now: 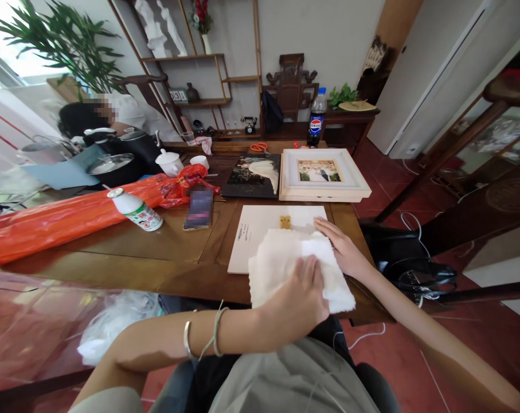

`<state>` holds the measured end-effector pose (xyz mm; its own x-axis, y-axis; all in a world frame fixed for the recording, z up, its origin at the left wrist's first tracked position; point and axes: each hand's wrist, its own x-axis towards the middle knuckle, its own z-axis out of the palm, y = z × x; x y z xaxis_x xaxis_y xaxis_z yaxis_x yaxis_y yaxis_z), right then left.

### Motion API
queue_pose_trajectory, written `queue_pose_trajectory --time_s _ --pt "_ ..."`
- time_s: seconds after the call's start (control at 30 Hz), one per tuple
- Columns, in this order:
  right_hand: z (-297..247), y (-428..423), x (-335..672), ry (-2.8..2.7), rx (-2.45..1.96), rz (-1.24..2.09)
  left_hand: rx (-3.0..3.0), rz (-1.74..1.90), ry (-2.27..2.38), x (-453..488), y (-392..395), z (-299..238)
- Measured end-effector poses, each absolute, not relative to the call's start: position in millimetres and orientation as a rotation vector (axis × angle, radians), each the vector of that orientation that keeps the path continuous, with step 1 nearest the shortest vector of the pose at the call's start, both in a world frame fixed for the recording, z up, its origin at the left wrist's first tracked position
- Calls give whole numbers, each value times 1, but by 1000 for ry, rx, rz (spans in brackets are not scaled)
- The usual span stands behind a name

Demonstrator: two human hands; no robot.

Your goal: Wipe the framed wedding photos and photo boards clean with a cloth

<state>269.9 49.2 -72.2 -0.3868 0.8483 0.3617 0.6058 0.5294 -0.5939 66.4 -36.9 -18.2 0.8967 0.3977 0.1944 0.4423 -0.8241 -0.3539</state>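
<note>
A white folded cloth (285, 258) lies over the near end of a white flat board (260, 226) on the wooden table (174, 258). My left hand (298, 301) rests flat on the cloth, fingers stretched forward. My right hand (343, 246) lies open at the cloth's right edge, fingertips touching the board's far right corner. A small gold hanger (285, 221) shows on the board just beyond the cloth.
A white framed photo (322, 172) and a dark photo print (253, 175) lie further back. To the left are a phone (198, 209), a white bottle (136, 210) and a long orange plastic bag (62, 215). A cola bottle (316, 117) stands behind. Another person sits far left.
</note>
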Motion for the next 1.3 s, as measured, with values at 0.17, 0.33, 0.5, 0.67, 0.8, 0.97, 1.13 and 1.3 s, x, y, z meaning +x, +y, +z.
queue_pose_trajectory --time_s 0.17,0.33,0.5,0.67,0.8,0.97,1.13,1.3 --pt "-73 50 268 -2105 -1182 467 -2620 -191 -874 64 -7 -25" --pt "-73 52 270 -2160 -1130 426 -2646 -160 -984 67 48 -23" --pt "-72 51 270 -2132 -1145 458 -2562 -118 -844 69 13 -23" --pt "-68 49 268 -2100 -1159 501 -2616 -241 -611 67 -56 -21" --pt "-67 49 268 -2113 -1173 491 -2678 -281 -669 57 -47 -18" --pt "-69 50 266 -2110 -1213 433 -2742 -108 -988 32 29 -13" --pt "-69 49 265 -2124 -1226 414 -2772 -124 -1076 23 49 -18" --pt "-68 49 266 -2122 -1250 428 -2765 -263 -936 28 -20 -37"
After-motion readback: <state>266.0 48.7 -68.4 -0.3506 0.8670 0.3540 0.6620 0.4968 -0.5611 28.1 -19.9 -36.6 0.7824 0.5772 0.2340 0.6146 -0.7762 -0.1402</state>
